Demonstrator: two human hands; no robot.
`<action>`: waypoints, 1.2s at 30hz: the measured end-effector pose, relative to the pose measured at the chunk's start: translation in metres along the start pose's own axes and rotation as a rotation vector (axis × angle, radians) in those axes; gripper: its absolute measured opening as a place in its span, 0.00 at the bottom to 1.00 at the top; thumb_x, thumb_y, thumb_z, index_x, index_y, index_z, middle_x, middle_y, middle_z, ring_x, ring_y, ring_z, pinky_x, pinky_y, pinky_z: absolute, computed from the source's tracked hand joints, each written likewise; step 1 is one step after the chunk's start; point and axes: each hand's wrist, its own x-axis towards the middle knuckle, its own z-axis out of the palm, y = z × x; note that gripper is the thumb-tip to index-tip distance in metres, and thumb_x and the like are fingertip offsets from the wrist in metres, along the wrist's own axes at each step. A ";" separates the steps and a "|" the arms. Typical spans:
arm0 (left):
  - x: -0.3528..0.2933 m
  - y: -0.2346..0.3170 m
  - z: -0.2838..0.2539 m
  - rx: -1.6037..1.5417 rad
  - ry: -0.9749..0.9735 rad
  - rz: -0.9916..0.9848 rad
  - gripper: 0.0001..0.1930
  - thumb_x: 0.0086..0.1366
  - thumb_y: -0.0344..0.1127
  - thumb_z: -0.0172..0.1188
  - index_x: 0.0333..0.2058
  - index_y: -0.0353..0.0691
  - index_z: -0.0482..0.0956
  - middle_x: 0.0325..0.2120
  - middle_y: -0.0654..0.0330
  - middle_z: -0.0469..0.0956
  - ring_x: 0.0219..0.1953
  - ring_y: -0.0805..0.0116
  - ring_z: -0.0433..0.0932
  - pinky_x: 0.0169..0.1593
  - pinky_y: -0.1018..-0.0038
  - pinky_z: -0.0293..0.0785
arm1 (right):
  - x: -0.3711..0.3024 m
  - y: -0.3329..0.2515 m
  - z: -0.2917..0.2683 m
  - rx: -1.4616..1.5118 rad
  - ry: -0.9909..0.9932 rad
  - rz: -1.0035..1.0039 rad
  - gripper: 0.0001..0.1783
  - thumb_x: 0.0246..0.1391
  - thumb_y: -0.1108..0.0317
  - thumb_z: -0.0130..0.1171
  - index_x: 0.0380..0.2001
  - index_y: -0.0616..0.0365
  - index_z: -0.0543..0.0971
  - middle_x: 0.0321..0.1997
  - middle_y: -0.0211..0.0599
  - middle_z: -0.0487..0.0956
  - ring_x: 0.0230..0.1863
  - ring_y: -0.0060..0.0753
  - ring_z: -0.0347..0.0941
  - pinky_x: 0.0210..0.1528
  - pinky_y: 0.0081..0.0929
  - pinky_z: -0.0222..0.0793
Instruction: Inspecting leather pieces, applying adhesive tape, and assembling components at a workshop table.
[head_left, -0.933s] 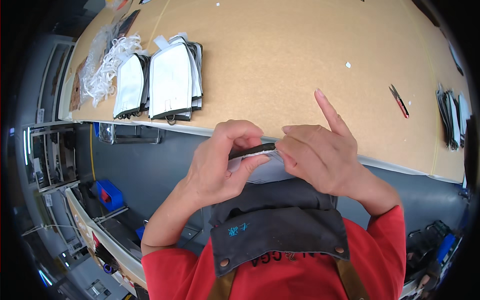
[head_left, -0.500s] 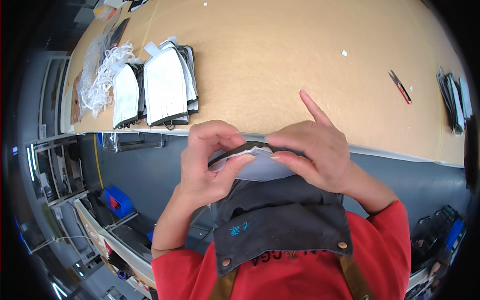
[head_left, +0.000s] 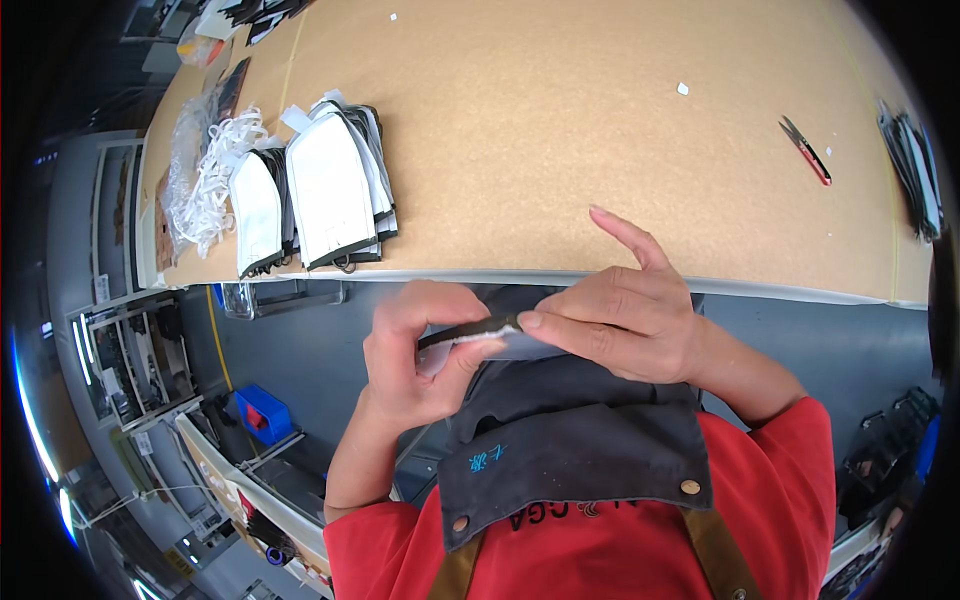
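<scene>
Head view: we looked down on a wide worktable with a tan, matte top (head_left: 520, 130).
Held piece: a thin, flexible, dark-edged piece with a whitish inner side (head_left: 470, 330) was in both our hands, just off the worktable's near edge.
Left fingers: our left hand (head_left: 410, 350) gripped the dark edge, fingers curled over it and thumb against the whitish side.
Right fingers: our right hand (head_left: 640, 325) pinched the edge's other end, with one finger raised toward the worktable.
Piles: a larger (head_left: 330, 190) and a smaller pile of white, arch-shaped, dark-edged panels (head_left: 257, 215) lay side by side at the worktable's near left.
Cords: we saw a tangle of thin white cords (head_left: 215, 195) farther left on the worktable.
Snips: red-handled metal snips (head_left: 812, 158) lay on the worktable's right side, blades apart.
</scene>
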 end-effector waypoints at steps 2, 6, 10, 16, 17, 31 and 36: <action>-0.003 0.002 0.000 0.011 -0.021 0.091 0.19 0.53 0.22 0.71 0.40 0.37 0.71 0.32 0.52 0.79 0.29 0.63 0.79 0.32 0.74 0.74 | -0.005 -0.003 0.003 0.117 0.041 0.011 0.14 0.49 0.69 0.65 0.41 0.49 0.84 0.31 0.20 0.81 0.28 0.17 0.77 0.66 0.51 0.61; -0.009 0.006 -0.002 0.120 -0.069 0.188 0.19 0.45 0.22 0.71 0.36 0.42 0.75 0.32 0.57 0.80 0.26 0.61 0.77 0.26 0.73 0.73 | -0.010 -0.007 0.004 0.155 0.088 -0.046 0.13 0.48 0.69 0.66 0.40 0.47 0.85 0.32 0.20 0.81 0.27 0.17 0.76 0.65 0.49 0.62; -0.017 0.009 0.004 0.170 -0.024 0.257 0.18 0.44 0.22 0.70 0.35 0.44 0.77 0.32 0.59 0.79 0.25 0.61 0.78 0.25 0.73 0.74 | -0.017 -0.011 0.013 0.124 0.186 -0.107 0.13 0.47 0.69 0.65 0.39 0.44 0.85 0.32 0.19 0.80 0.27 0.15 0.75 0.64 0.48 0.63; -0.016 0.012 0.006 0.187 -0.027 0.290 0.18 0.45 0.20 0.69 0.35 0.43 0.77 0.31 0.58 0.78 0.25 0.61 0.78 0.25 0.73 0.74 | -0.018 -0.012 0.013 0.078 0.199 -0.155 0.13 0.47 0.70 0.64 0.38 0.44 0.85 0.31 0.17 0.79 0.28 0.14 0.74 0.64 0.49 0.64; -0.016 0.012 0.007 0.183 -0.021 0.296 0.18 0.45 0.20 0.69 0.35 0.43 0.77 0.31 0.57 0.78 0.25 0.61 0.77 0.24 0.73 0.74 | -0.018 -0.012 0.012 0.067 0.197 -0.165 0.13 0.46 0.69 0.64 0.38 0.44 0.85 0.31 0.17 0.79 0.29 0.14 0.74 0.64 0.49 0.64; -0.018 0.010 0.009 0.232 -0.025 0.292 0.18 0.42 0.19 0.67 0.34 0.43 0.82 0.31 0.57 0.75 0.23 0.64 0.75 0.24 0.75 0.72 | -0.014 -0.006 0.011 -0.029 0.162 -0.246 0.11 0.45 0.68 0.66 0.36 0.45 0.85 0.32 0.15 0.76 0.30 0.16 0.74 0.63 0.51 0.64; -0.019 0.010 0.008 0.235 -0.040 0.281 0.16 0.41 0.19 0.67 0.32 0.42 0.85 0.31 0.58 0.75 0.24 0.65 0.76 0.25 0.75 0.73 | -0.016 -0.004 0.010 -0.035 0.119 -0.257 0.11 0.46 0.68 0.66 0.35 0.41 0.85 0.34 0.15 0.77 0.33 0.16 0.77 0.65 0.54 0.60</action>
